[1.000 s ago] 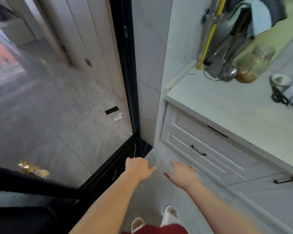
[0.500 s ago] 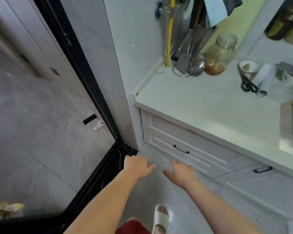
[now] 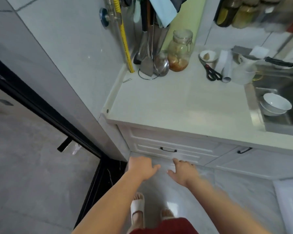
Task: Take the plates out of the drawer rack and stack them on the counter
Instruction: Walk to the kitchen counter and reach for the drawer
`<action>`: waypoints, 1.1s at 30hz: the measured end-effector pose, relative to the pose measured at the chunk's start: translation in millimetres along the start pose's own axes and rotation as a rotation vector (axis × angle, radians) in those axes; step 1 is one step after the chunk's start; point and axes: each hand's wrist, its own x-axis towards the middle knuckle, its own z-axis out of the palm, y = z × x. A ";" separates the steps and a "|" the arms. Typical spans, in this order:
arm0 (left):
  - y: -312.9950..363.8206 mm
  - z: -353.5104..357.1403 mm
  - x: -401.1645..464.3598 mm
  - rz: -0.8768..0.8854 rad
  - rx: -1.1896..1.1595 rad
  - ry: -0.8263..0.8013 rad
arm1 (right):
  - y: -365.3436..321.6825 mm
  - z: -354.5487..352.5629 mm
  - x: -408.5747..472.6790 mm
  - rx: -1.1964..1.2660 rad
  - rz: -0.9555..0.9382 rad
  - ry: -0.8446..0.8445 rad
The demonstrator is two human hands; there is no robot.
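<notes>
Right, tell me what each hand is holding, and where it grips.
Nothing is held. The left hand and right hand reach empty toward the closed drawer.

Hands: 2, left hand [image 3: 141, 168], right hand [image 3: 183, 171], both empty, fingers loose.
Drawer handles: 2, black, one [image 3: 168, 149] above the hands, one [image 3: 244, 150] further right.
Glass jars: 1, clip-top jar [image 3: 180, 50] at the back of the counter [image 3: 176, 102].
Scissors: 1 pair [image 3: 211, 71], black handles.
White bowls in sink [image 3: 277, 92]: 2, stacked [image 3: 276, 103].
Small dishes: 1 [image 3: 208, 56], beside the scissors.
Ladles: 1 [image 3: 161, 64]; spatulas: 1 [image 3: 146, 65].
Knives: 1 [image 3: 267, 59], black handle.
Sandalled feet: 2 [image 3: 137, 206], [image 3: 167, 213].
Plates: 0 in view.
</notes>
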 end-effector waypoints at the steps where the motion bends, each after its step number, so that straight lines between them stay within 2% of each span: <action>1: -2.8 -2.3 4.5 0.017 0.007 0.001 | -1.1 0.6 1.0 0.013 0.027 0.003; 10: -28.2 -16.6 38.1 0.187 0.087 -0.038 | -25.8 5.3 13.9 0.133 0.200 0.049; 19: -9.8 -23.0 59.5 0.296 0.190 -0.064 | -13.0 8.9 16.5 0.203 0.298 0.034; 24: 9.0 -26.4 74.6 0.278 0.183 -0.102 | 10.9 -2.4 28.0 0.181 0.285 0.028; 33: 61.9 -24.5 102.2 0.191 0.121 -0.104 | 66.5 -29.4 50.5 0.128 0.147 -0.001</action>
